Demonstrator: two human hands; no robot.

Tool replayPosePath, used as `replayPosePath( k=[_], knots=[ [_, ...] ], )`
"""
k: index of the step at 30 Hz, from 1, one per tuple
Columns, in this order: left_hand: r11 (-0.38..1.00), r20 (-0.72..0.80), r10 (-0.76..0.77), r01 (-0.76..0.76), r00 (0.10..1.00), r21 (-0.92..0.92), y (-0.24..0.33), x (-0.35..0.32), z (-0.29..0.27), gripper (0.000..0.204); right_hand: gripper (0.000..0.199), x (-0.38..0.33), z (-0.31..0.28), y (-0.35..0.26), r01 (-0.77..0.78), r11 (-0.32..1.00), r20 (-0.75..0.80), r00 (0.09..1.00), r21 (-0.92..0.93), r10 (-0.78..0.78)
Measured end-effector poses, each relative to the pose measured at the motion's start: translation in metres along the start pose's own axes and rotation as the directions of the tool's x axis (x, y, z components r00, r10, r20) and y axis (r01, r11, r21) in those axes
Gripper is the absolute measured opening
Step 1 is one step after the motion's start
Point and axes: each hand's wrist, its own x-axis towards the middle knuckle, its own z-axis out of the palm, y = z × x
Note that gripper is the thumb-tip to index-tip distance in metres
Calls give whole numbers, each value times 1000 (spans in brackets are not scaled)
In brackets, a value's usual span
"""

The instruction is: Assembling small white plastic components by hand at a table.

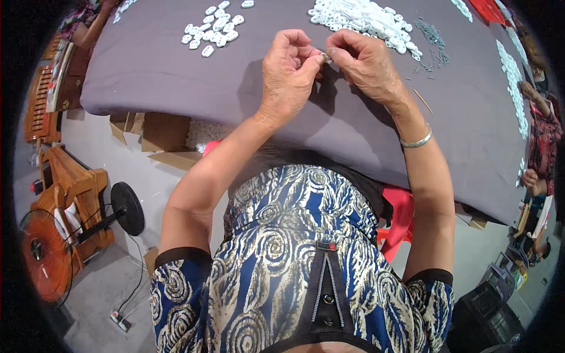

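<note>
Above the table's near side, my left hand and my right hand meet fingertip to fingertip. Both pinch a small white piece, mostly covered by the fingers. Beyond my right hand spreads a large heap of white oval plastic pieces with holes. To its right lies a scatter of small grey screws. A looser group of the same white ovals sits beyond my left hand. Next to my right wrist, a thin wooden stick rests on the cloth.
A grey cloth covers the table. More white pieces line its right edge, near another person's hand. Someone's arm shows at the far left. Cardboard boxes and an orange fan stand left, below the table.
</note>
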Motion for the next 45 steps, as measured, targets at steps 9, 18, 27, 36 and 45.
replayPosePath(
  k=[9, 18, 27, 36, 45],
  knots=[
    [999, 14, -12, 13, 1000, -47, 4, 1, -2, 29, 17, -1, -4, -10, -97, 983, 20, 995, 157, 95],
    [999, -32, 18, -20, 999, -46, 8, 2, -1, 30, 20, -2, -4, -2, -85, 992, 118, 990, 91, 74],
    [1000, 84, -7, 7, 996, -4, 16, 5, -6, 35, 17, -3, -3, 0, -10, 999, 81, 997, 45, 6],
    [996, 63, -90, 90, 994, 4, 16, 4, -5, 32, 14, 12, -51, 22, 115, 873, -373, 871, -475, -318],
    [995, 67, -95, 96, 993, -8, 12, 3, -2, 30, 16, 18, -56, 36, 63, 739, -258, 915, -670, -311]
  ],
)
